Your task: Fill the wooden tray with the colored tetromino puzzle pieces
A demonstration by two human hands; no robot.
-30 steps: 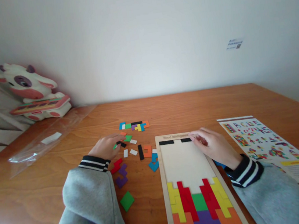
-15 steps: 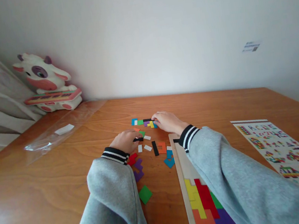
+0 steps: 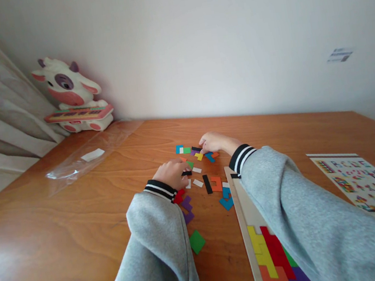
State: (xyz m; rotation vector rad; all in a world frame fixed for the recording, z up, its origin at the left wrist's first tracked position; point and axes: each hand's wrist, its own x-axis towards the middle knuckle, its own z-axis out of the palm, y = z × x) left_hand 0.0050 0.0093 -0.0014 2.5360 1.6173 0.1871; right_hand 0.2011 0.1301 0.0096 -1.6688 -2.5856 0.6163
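left grip [image 3: 171,174]: curled at black piece [image 3: 187,173], cannot tell if grasping | right grip [image 3: 216,142]: half-curled at black strip [image 3: 196,148], grasp likewise unclear

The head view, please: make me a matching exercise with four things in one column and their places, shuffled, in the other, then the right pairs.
Things:
1. Bare left hand
2. Bare right hand
3. Solitary flat green square piece
4. White printed paper sheet

Places:
A. At the far group of small flat coloured pieces
B. To the right of the pale wooden puzzle board
C. Just beyond the flat red piece
D. Left of the board, nearer the viewer than the flat purple pieces

Pairs: 1-C, 2-A, 3-D, 4-B
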